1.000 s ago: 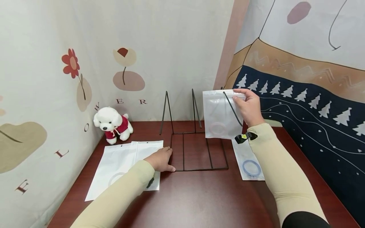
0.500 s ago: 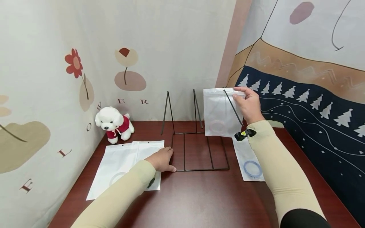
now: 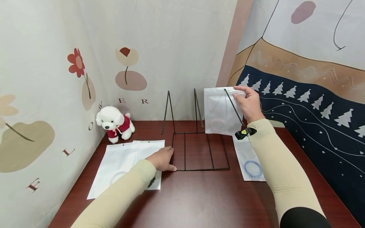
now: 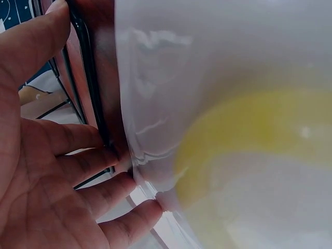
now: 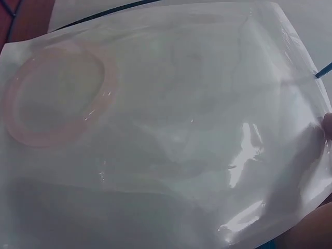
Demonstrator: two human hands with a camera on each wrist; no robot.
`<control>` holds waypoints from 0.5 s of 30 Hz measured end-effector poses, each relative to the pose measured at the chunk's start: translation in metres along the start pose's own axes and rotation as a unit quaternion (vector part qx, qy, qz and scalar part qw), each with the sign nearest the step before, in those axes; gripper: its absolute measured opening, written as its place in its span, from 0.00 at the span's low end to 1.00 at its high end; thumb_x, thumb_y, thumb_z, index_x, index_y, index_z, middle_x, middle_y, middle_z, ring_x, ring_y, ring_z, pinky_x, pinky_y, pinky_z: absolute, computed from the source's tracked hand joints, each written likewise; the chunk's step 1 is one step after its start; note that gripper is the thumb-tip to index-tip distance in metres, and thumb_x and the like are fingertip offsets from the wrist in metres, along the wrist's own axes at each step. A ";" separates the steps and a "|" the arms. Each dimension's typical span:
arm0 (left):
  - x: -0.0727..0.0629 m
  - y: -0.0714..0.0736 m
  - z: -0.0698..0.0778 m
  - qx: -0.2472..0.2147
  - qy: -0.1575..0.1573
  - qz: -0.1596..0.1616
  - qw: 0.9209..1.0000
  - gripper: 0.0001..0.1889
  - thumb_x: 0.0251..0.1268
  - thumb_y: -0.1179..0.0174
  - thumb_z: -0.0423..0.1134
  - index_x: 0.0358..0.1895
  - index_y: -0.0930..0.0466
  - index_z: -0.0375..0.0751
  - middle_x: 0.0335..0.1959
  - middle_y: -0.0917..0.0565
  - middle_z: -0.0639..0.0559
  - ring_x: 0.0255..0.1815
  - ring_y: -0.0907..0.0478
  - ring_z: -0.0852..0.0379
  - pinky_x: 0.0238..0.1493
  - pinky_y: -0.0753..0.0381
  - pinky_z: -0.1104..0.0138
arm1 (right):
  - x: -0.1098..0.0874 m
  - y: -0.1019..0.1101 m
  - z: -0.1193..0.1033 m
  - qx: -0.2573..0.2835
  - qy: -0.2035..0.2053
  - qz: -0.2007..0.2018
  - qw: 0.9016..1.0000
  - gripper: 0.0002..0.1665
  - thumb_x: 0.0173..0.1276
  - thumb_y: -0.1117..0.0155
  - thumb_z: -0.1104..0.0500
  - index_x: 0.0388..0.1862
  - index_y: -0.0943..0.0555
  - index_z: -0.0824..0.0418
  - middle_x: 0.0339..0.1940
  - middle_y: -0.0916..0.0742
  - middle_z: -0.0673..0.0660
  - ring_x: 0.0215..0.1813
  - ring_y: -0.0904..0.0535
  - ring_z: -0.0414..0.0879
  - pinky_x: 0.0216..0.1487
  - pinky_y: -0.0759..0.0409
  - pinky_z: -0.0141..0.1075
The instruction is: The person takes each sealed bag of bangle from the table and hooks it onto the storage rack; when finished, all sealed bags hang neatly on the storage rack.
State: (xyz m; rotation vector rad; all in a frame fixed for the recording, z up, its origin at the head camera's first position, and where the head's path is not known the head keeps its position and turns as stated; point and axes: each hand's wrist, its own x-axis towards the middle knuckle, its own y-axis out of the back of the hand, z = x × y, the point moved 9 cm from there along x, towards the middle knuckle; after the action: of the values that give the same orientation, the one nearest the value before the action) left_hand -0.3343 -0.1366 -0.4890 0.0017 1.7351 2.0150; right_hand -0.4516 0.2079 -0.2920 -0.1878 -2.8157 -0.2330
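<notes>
As right fingers [image 3: 246,90] pinch the pouch [image 3: 216,109] near its top, left fingers [image 4: 110,196] lie loose.

From where I'm standing it's bright, light soft and even. Head view crisp, looks a bit stretched toward the edges. Pale sheen on the table [image 3: 203,198] front and middle, soft dark shadow just beside the left sleeve [image 3: 122,196]. Left wrist view dimmer: left hand [image 4: 62,171] shaded, near pouch [image 4: 270,46] hazy, yellow ring [image 4: 233,129] out of focus. Right wrist view greyish, hard white glare streaks on the hanging bag [image 5: 171,155], shadow lower left, pink ring [image 5: 46,137] milky with small glints.
</notes>
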 end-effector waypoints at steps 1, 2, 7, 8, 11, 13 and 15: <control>0.000 0.000 0.000 -0.001 -0.001 0.000 1.000 0.50 0.67 0.28 0.58 0.80 0.39 0.27 0.82 0.39 0.31 0.84 0.43 0.35 0.83 0.40 0.49 | 0.001 0.000 0.000 0.002 0.001 0.000 1.000 0.20 0.79 0.35 0.56 0.67 0.16 0.48 0.70 0.20 0.54 0.63 0.22 0.49 0.60 0.18 0.43; 0.001 0.000 0.001 -0.001 -0.002 0.001 1.000 0.50 0.67 0.28 0.58 0.80 0.39 0.27 0.82 0.39 0.31 0.84 0.43 0.35 0.83 0.39 0.49 | 0.001 0.000 0.001 0.006 0.003 0.000 1.000 0.20 0.79 0.35 0.57 0.67 0.15 0.48 0.70 0.20 0.54 0.62 0.21 0.49 0.59 0.18 0.41; 0.002 0.000 0.001 0.003 -0.004 0.003 1.000 0.50 0.67 0.28 0.58 0.80 0.38 0.27 0.82 0.38 0.31 0.84 0.42 0.35 0.83 0.39 0.49 | 0.002 0.000 0.002 0.024 0.003 -0.002 1.000 0.20 0.79 0.34 0.59 0.67 0.15 0.50 0.68 0.19 0.54 0.61 0.21 0.49 0.58 0.18 0.39; 0.002 0.000 0.000 0.004 -0.004 0.002 1.000 0.50 0.67 0.28 0.58 0.80 0.38 0.27 0.82 0.38 0.31 0.84 0.42 0.35 0.83 0.39 0.49 | 0.002 -0.001 0.002 0.028 0.002 -0.003 1.000 0.20 0.79 0.34 0.59 0.67 0.15 0.50 0.68 0.19 0.54 0.62 0.21 0.48 0.59 0.18 0.40; 0.002 0.000 -0.001 0.005 -0.003 0.001 1.000 0.50 0.66 0.28 0.58 0.80 0.38 0.27 0.82 0.38 0.31 0.84 0.42 0.35 0.83 0.38 0.49 | 0.002 -0.001 0.001 0.029 0.006 -0.008 1.000 0.23 0.79 0.34 0.60 0.70 0.17 0.51 0.71 0.21 0.55 0.64 0.22 0.48 0.65 0.19 0.43; 0.001 0.000 -0.001 0.005 -0.002 0.001 1.000 0.50 0.66 0.28 0.58 0.80 0.38 0.27 0.82 0.38 0.31 0.84 0.42 0.35 0.83 0.38 0.49 | 0.002 -0.001 0.000 0.035 0.009 -0.012 0.999 0.25 0.79 0.35 0.61 0.72 0.18 0.51 0.74 0.23 0.55 0.66 0.23 0.48 0.71 0.21 0.45; 0.001 0.000 0.000 0.004 -0.003 0.002 1.000 0.50 0.66 0.27 0.58 0.80 0.38 0.27 0.82 0.38 0.31 0.83 0.41 0.35 0.83 0.38 0.49 | 0.002 -0.001 0.000 0.045 0.012 -0.015 0.999 0.27 0.79 0.35 0.63 0.74 0.21 0.51 0.76 0.24 0.57 0.68 0.23 0.50 0.75 0.24 0.48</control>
State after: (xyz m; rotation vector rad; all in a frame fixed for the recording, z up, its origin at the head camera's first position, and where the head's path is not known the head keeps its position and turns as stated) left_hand -0.3353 -0.1367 -0.4891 0.0124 1.7406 2.0089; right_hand -0.4535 0.2073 -0.2911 -0.1212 -2.7997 -0.1140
